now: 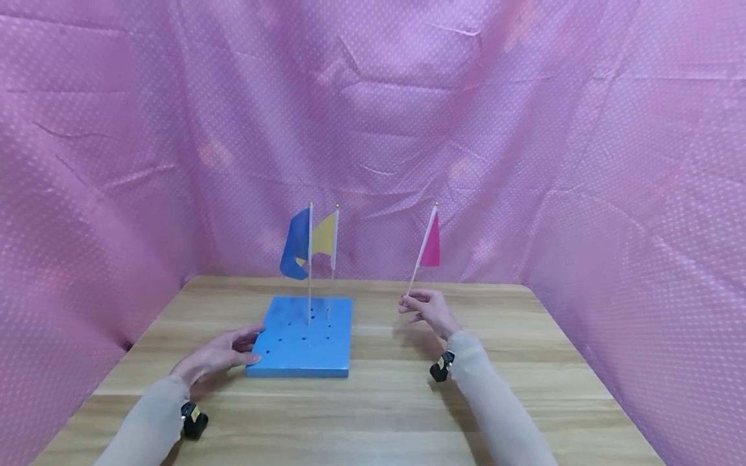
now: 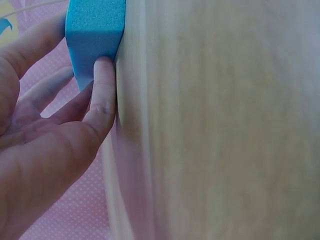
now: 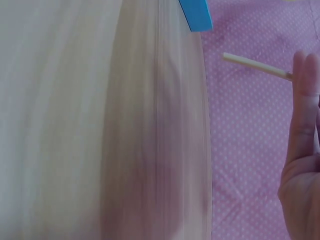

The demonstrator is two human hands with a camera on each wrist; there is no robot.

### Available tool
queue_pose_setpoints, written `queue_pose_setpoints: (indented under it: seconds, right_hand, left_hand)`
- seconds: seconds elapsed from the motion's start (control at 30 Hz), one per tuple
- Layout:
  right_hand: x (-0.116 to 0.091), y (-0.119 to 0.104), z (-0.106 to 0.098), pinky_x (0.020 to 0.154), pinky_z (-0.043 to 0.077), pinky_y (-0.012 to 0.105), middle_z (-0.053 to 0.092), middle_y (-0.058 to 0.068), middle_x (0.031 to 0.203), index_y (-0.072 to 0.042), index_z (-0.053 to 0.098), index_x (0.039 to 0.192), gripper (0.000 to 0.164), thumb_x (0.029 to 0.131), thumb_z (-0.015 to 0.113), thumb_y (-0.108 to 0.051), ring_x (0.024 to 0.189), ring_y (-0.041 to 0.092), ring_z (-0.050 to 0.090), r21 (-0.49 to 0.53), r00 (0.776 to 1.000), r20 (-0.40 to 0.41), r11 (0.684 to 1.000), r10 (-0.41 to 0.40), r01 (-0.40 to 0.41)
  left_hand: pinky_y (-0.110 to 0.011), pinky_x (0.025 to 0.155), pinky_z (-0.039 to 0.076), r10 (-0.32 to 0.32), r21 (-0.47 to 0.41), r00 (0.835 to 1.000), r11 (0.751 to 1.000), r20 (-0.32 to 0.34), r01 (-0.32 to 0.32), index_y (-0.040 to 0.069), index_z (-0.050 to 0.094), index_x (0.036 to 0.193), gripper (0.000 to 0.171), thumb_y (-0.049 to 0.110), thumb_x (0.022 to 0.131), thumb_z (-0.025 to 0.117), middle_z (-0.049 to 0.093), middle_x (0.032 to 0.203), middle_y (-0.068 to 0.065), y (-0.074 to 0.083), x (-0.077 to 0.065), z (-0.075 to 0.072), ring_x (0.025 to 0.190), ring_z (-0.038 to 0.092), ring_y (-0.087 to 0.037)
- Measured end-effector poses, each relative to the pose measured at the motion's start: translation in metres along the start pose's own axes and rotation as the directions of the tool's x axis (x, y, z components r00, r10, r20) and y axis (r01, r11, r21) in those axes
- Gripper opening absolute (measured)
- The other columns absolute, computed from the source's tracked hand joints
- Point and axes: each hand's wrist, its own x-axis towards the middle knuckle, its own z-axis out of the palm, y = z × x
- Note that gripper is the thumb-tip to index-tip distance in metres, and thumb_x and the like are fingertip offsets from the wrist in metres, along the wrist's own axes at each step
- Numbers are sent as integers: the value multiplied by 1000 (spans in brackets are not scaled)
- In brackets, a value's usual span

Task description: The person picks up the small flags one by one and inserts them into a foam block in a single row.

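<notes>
A blue board (image 1: 315, 362) with several small holes lies on the table. Two small flags stand in it, a blue flag (image 1: 296, 239) and, just behind, a yellow flag (image 1: 324, 234). My left hand (image 1: 218, 356) is at the board's left side, its fingertips touching the edge; in the left wrist view its loosely spread fingers (image 2: 104, 80) rest against the blue side. Off to the right of the board, my right hand (image 1: 430, 310) pinches the stick of a pink flag (image 1: 431, 243) above the table. The stick's lower end (image 3: 250, 63) pokes out past the fingers.
The wooden table (image 1: 384, 414) reaches back to a pink dotted cloth (image 1: 384, 129) hung behind and along both sides. A small black camera (image 1: 195, 421) is strapped to the left wrist, another black camera (image 1: 441, 367) to the right wrist.
</notes>
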Motion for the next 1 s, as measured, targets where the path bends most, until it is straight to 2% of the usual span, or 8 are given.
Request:
queue_pose_setpoints:
  seconds: [0.27,0.4,0.5,0.6,0.77,0.9,1.0]
  right_hand:
    - [7,1,21,84,51,62,73,21,105,10,64,116,31,94,66,-11,81,13,73,14,999,2,999,-32,32]
    - [10,-1,29,78,58,54,74,17,102,12,63,117,32,94,65,-10,80,13,73,4,1000,6,1000,-28,28]
    - [13,-2,38,73,60,47,74,18,101,12,63,116,31,93,66,-9,78,13,72,15,999,-9,999,-35,35]
    - [15,-1,49,72,61,47,73,23,101,12,65,113,29,93,66,-9,76,13,72,37,998,-22,998,-54,55]
    - [19,-3,67,71,63,39,70,29,103,13,65,113,29,93,66,-8,79,20,73,66,997,1,995,-78,78]
    - [20,-6,74,69,63,35,72,27,98,14,65,111,27,92,66,-5,83,29,74,94,997,-5,992,-82,82]
    - [21,-8,76,71,63,35,69,33,101,15,64,112,28,92,66,-5,81,25,74,103,997,9,992,-79,78]
  left_hand:
    - [-60,111,37,1,-30,1000,1000,-4,-1,8,27,155,85,30,87,73,25,158,-26,-2,6,-1,140,31,-49]
    - [-61,111,36,-9,-40,1000,999,-3,9,7,27,155,85,29,87,74,25,158,-27,-3,7,-1,140,31,-49]
    - [-60,111,36,-2,-38,1000,999,0,2,8,26,155,85,30,87,73,25,158,-26,-4,7,-2,140,31,-48]
    - [-59,111,37,5,-37,1000,999,1,-5,9,26,155,85,30,88,73,25,158,-26,-6,4,-3,140,32,-48]
    - [-59,111,37,-23,-51,1000,998,-11,23,9,26,155,86,29,87,74,25,158,-25,-8,-3,-3,140,32,-47]
    - [-59,111,37,5,-47,1000,999,-8,-5,7,26,155,85,28,87,73,25,158,-26,-6,-2,-1,139,33,-48]
    - [-58,110,39,24,-29,1000,999,-8,-24,6,27,154,85,29,87,73,27,156,-28,-3,1,-1,138,35,-48]
